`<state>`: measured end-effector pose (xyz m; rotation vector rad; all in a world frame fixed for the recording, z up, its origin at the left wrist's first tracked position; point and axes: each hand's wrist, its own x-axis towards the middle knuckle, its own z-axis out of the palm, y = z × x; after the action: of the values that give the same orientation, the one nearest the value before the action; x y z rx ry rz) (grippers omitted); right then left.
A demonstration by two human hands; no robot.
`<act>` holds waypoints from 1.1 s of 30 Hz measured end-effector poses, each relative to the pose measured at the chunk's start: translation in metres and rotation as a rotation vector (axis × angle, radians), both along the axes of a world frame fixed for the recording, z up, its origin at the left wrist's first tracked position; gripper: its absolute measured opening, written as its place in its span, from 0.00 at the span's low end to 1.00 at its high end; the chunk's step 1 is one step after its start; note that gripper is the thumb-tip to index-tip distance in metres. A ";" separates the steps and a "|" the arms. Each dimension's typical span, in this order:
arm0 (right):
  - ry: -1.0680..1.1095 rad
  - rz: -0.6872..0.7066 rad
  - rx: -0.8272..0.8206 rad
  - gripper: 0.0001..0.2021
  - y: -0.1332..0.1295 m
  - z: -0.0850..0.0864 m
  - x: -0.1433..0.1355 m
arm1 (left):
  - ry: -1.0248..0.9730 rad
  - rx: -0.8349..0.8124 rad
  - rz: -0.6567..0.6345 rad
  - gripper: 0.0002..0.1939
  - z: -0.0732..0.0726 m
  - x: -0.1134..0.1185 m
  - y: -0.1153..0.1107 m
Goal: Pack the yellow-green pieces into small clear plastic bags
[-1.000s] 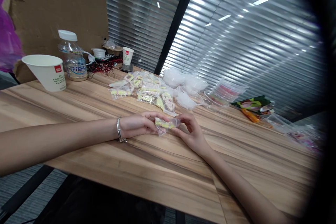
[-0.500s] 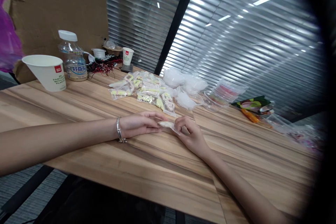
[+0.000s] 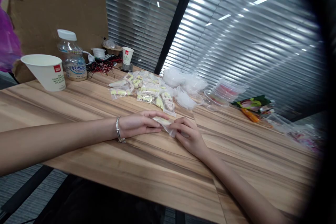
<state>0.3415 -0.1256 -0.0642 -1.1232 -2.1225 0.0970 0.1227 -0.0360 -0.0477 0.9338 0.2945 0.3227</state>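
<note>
Between my hands, low over the wooden table [image 3: 126, 171], is a small clear plastic bag [image 3: 166, 124] with something pale yellowish inside. My left hand [image 3: 140, 124], with a silver bracelet at its wrist, has its thumb and fingers closed on the bag's left end. The fingers of my right hand [image 3: 187, 133] pinch the bag's right end. Just beyond them lies a pile of similar small clear bags [image 3: 149, 89] holding yellow and pinkish pieces; what these pieces are I cannot make out.
Behind the pile stand translucent plastic bowls [image 3: 183, 80], and to their right stacked clear containers [image 3: 228, 91]. A paper cup [image 3: 49, 73] and a plastic bottle [image 3: 75, 61] stand at the left. A smaller cup [image 3: 127, 56] and red wires [image 3: 105, 66] are at the back.
The small bag has turned between my hands, and its right end now points lower. My right fingers have shifted slightly left along it. My left hand has hardly moved.
</note>
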 end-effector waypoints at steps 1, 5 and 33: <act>-0.017 -0.007 0.007 0.14 0.000 0.000 0.001 | 0.004 0.006 -0.004 0.19 0.001 0.000 -0.001; -0.048 -0.001 -0.019 0.15 0.000 -0.003 0.004 | -0.007 0.011 -0.001 0.18 0.001 0.000 -0.001; 0.077 -0.044 -0.143 0.12 -0.001 -0.004 -0.003 | 0.009 0.043 0.065 0.15 -0.005 0.001 0.000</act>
<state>0.3385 -0.1263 -0.0681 -1.2290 -2.0471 0.2714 0.1234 -0.0356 -0.0530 0.9697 0.3280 0.3854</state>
